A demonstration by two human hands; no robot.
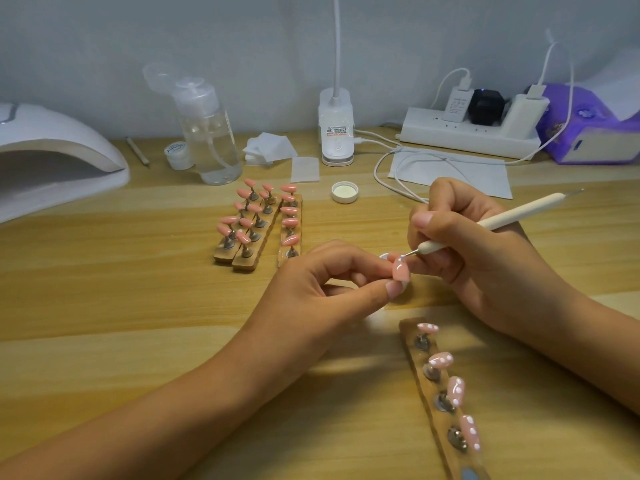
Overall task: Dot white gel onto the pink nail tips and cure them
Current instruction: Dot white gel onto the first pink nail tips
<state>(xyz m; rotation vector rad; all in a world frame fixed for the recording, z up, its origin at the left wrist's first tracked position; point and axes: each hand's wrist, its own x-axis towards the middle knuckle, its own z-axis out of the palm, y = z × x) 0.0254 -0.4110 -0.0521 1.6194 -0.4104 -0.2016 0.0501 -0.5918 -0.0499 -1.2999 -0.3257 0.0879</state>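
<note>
My left hand [322, 282] pinches a pink nail tip [401, 271]; my right hand [464, 244] grips the dotting pen [498, 221], its point touching the tip.

Left of the white cap [344, 192] stand three wooden strips [244, 265]; nearer than the cap lies one strip [446, 424], carrying four dotted tips [440, 359].

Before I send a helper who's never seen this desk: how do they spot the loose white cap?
Find the white clip lamp at the back. In front of it, right of the pink nail racks, lies the cap. It alone is a shallow round dish, open side up.
</note>
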